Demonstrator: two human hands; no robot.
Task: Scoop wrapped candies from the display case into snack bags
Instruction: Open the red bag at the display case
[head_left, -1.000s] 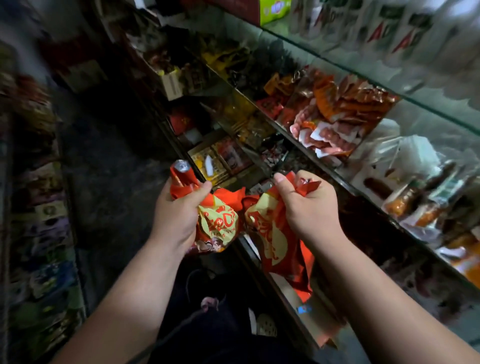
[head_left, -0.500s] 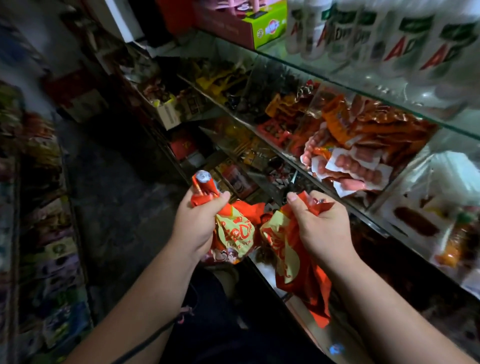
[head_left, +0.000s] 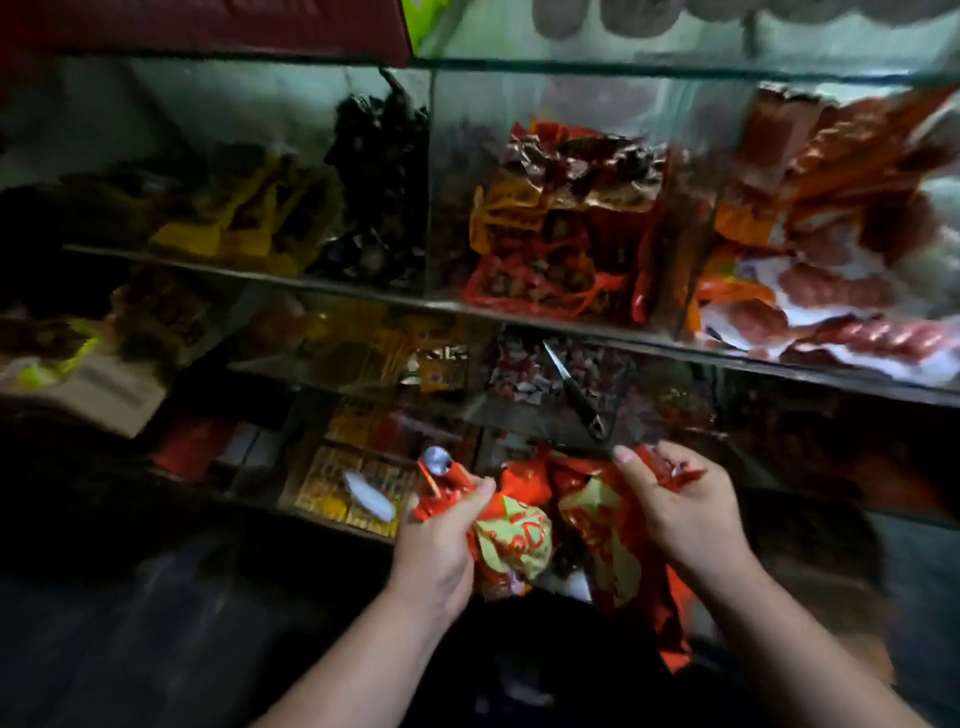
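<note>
My left hand (head_left: 441, 545) grips the gathered neck of a filled red and yellow snack bag (head_left: 511, 540), whose bulging body hangs beside my palm. My right hand (head_left: 680, 514) grips the crumpled top of a second red and yellow snack bag (head_left: 618, 551) that hangs limp below it. Both hands are low in front of the glass display case (head_left: 519, 312). Behind its glass, a bin of small wrapped candies (head_left: 524, 369) holds a metal scoop (head_left: 574, 392) with a dark handle sticking toward me.
The upper shelf holds red and orange snack packs (head_left: 550, 228), sausage packs (head_left: 831, 291) at the right and yellow packs (head_left: 249, 218) at the left. Yellow boxes (head_left: 353, 483) sit on the lowest level. A white box (head_left: 88, 384) stands at the left. The floor below is dark.
The view has turned right to face the case head-on and come closer. Both hands still hold their bags in the same grip, now lower in the frame.
</note>
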